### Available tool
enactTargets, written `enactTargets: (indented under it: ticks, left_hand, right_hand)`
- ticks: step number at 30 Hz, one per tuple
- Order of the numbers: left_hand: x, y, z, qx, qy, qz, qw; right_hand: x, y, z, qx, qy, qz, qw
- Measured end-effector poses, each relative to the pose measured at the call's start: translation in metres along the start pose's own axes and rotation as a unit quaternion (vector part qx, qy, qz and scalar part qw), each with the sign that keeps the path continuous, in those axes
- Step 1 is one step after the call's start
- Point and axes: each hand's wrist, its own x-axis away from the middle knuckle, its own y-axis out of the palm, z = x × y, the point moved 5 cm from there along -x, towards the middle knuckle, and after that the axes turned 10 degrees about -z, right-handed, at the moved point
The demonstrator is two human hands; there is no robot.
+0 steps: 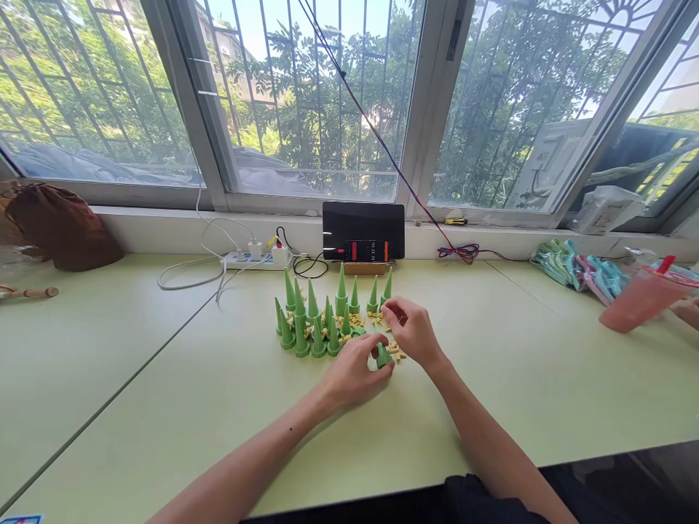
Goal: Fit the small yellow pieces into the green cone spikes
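Note:
Several green plastic cones (pixel 306 320) stand upright in a cluster on the pale green table (pixel 164 393), with small yellow pieces (pixel 357 320) scattered among them. My left hand (pixel 357 375) is closed around a short green cone piece (pixel 383 355) just right of the cluster. My right hand (pixel 409 327) hovers beside it with thumb and forefinger pinched together; a tiny piece may be between them, too small to name. More yellow pieces (pixel 397 352) lie under my right hand.
A black phone (pixel 363 231) leans against the window sill behind the cones, with a white power strip (pixel 256 256) and cables to its left. A brown bag (pixel 60 225) sits far left. Another person's hand (pixel 688 311) holds a pink cup (pixel 638 300) at right, near coloured bags (pixel 579 268).

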Motion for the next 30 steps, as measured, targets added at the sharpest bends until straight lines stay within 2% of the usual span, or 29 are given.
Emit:
enactTargets:
  ticks: [7, 11, 21, 30]
  left_hand:
    - [-0.002, -0.013, -0.006, 0.066, -0.001, 0.103, 0.992]
    - [-0.001, -0.021, -0.006, 0.091, -0.017, 0.142, 0.986]
    - [0.001, -0.028, -0.003, 0.122, -0.033, 0.169, 0.978]
    - [0.0, -0.028, -0.004, 0.127, -0.012, 0.18, 0.975]
  right_hand:
    - [0.002, -0.007, 0.0, -0.018, 0.016, 0.045, 0.999]
    - [0.002, -0.008, -0.001, -0.026, 0.02, 0.048, 0.998]
    - [0.001, -0.005, -0.001, -0.038, 0.023, 0.03, 0.999]
    - [0.001, 0.0, -0.004, -0.057, -0.001, -0.015, 0.998]
